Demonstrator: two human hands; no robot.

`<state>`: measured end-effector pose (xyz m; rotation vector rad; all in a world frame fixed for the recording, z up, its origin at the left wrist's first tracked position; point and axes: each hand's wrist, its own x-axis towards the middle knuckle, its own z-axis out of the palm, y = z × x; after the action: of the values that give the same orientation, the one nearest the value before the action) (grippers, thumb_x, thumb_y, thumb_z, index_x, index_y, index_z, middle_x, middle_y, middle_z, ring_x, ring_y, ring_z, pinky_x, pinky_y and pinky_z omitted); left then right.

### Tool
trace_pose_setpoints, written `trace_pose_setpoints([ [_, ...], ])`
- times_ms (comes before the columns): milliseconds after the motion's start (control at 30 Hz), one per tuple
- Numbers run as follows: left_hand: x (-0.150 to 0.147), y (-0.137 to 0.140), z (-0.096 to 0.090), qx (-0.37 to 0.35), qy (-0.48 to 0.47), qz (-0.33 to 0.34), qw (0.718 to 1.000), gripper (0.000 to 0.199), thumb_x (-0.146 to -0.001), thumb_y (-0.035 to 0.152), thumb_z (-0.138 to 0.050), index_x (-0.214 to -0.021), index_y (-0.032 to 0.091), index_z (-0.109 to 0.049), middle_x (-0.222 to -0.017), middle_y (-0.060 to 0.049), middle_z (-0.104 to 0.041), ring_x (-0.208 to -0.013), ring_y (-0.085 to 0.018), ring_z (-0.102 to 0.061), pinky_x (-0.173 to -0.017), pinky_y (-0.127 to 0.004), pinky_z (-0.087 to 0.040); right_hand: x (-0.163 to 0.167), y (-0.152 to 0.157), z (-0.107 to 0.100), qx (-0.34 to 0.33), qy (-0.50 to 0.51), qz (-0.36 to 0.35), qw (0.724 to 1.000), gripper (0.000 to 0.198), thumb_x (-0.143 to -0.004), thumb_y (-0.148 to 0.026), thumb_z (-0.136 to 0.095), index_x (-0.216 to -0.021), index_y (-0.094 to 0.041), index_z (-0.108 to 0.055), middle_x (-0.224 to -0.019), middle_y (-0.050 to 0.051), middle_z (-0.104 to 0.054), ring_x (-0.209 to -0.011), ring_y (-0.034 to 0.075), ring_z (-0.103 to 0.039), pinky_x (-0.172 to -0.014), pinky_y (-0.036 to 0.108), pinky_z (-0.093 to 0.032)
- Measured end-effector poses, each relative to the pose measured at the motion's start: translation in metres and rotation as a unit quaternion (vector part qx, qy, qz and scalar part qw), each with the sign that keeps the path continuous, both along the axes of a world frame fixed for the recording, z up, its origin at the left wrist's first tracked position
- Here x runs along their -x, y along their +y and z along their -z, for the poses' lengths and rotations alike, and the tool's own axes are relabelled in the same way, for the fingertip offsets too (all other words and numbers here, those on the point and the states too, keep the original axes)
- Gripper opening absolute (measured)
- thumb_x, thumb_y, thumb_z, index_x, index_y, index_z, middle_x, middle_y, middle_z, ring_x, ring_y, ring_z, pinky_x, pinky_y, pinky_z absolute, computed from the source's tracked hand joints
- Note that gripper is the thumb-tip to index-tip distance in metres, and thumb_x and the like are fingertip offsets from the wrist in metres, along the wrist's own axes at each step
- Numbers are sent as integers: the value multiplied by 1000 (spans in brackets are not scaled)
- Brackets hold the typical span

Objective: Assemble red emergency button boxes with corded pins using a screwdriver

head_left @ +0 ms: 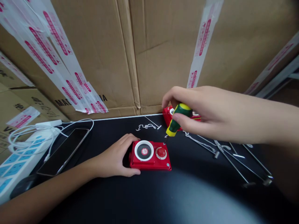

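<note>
On the black tabletop lies a red alarm box (pixel 154 161) with a white-ringed round dial and a red button. My left hand (pixel 120 155) grips its left end, fingers behind and thumb along the front edge. In my right hand (pixel 193 112) is a screwdriver (pixel 176 121) with a green and yellow handle. It is tilted, its tip down at the screw in the box's far right corner; whether the tip sits in the screw head is hard to tell. Another screw shows at the near right corner. Partly hidden behind my right hand is a second red box (pixel 167 116).
Several small metal hammers (pixel 217 154) with white cords lie on the right, and one more (pixel 154 123) sits behind the box. A phone (pixel 64 152), white cables and a power strip (pixel 25 158) occupy the left. Taped cardboard boxes (pixel 154 62) wall off the back.
</note>
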<state>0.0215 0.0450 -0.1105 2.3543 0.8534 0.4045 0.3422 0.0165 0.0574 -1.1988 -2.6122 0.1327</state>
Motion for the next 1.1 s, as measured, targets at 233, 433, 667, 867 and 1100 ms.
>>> trace_pose_setpoints([
  [233, 0, 0, 0, -2, -1, 0, 1000, 82, -77, 47, -97, -141, 30, -49, -141, -10, -58, -131, -34, -61, -114, -54, -51, 1, 2, 5, -42, -19, 27, 999, 40, -99, -59, -55, -111, -23, -67, -78, 4, -68, -60, 22, -55, -60, 34, -34],
  [433, 0, 0, -1, 8, -1, -1, 1000, 82, -77, 48, -97, -142, 29, -50, -143, -11, -57, -133, -35, -60, -116, -56, -50, 5, 5, 4, -88, -71, 106, 988, 43, -106, -61, -45, -103, -25, -68, -58, 0, -57, -50, 21, -48, -59, 35, -29],
  [667, -1, 1, -1, 2, -1, 4, 1000, 83, -78, 49, -96, -142, 30, -49, -141, -10, -58, -131, -35, -61, -114, -54, -51, -4, -5, -1, -1, 15, -25, 1000, 35, -92, -35, -63, -125, -24, -65, -114, 9, -76, -82, 26, -66, -67, 36, -44],
  [867, -1, 0, -1, 0, 1, 0, 1000, 82, -77, 47, -97, -141, 30, -49, -141, -9, -57, -131, -34, -61, -115, -54, -51, 10, 0, 7, -110, -63, 95, 987, 56, -104, -71, -42, -108, -22, -68, -65, 4, -62, -51, 22, -50, -57, 35, -30],
  [1100, -1, 0, -1, 8, 1, 0, 1000, 82, -77, 48, -97, -142, 29, -49, -142, -11, -57, -132, -35, -60, -115, -56, -50, 1, -1, 1, -39, -29, 22, 999, 24, -103, -45, -56, -111, -26, -70, -82, 3, -73, -62, 21, -60, -60, 34, -38],
])
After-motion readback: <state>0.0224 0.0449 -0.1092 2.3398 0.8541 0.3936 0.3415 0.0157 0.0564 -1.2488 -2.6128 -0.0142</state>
